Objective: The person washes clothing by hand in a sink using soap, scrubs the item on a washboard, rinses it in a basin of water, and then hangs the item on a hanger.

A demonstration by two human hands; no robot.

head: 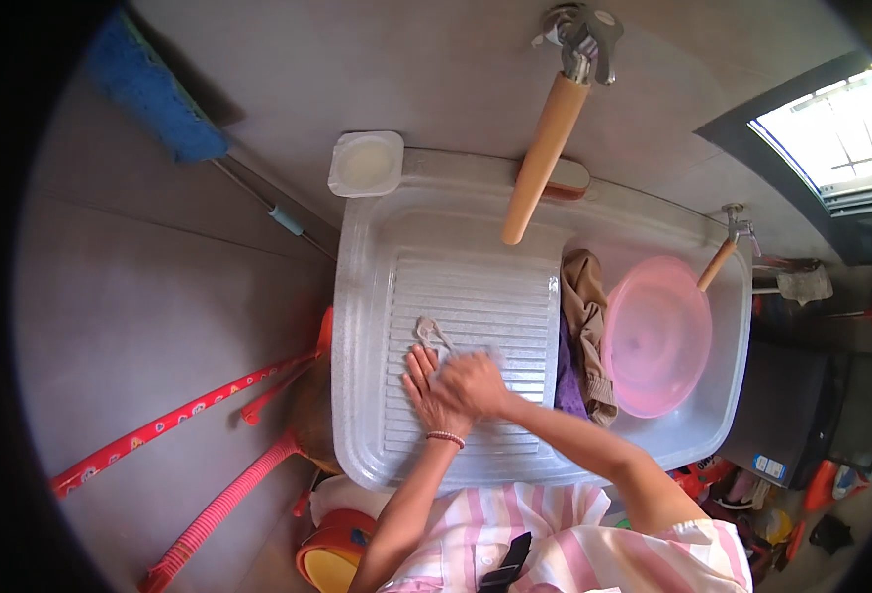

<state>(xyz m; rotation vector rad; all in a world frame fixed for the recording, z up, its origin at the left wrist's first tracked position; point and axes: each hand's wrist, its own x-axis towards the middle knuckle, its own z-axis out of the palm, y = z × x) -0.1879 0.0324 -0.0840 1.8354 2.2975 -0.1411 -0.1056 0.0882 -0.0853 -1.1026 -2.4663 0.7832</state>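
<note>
A small pale cloth (426,327) lies crumpled on the ribbed washboard (473,285) of a grey laundry sink. My left hand (436,400), with beaded bracelets at the wrist, is spread flat on the board beside the cloth, its fingers apart. Across it lies my right hand (474,382), curled into a fist and blurred, closed on a bunched part of the cloth. Most of that bunched part is hidden by the hands.
Brown cloth (586,319) and purple cloth (571,370) lie in the basin beside a pink plastic basin (655,337). A tap with a tan hose (547,156) hangs over the sink. A white tub (366,164) and a brush (569,180) sit on the back rim.
</note>
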